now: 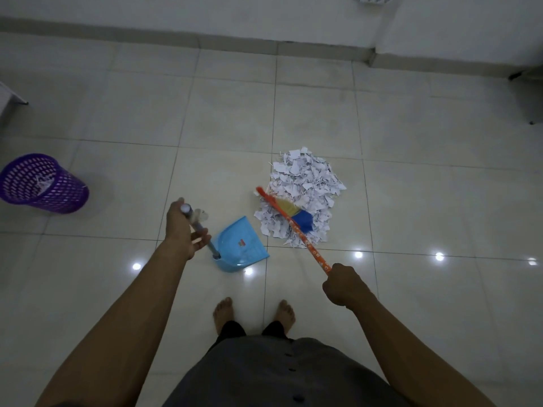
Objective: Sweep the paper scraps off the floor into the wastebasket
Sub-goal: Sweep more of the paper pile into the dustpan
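While the left hand grips the dustpan handle, the right hand grips the broom over the paper scraps.

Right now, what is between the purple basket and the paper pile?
In the head view, the blue dustpan stands there, near the paper pile, its handle held by the left hand.

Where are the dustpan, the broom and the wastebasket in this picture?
dustpan (235, 254): head view, on its blue scoop.
broom (302, 222): head view, on its blue bristles.
wastebasket (60, 198): head view, on its purple mesh wall.
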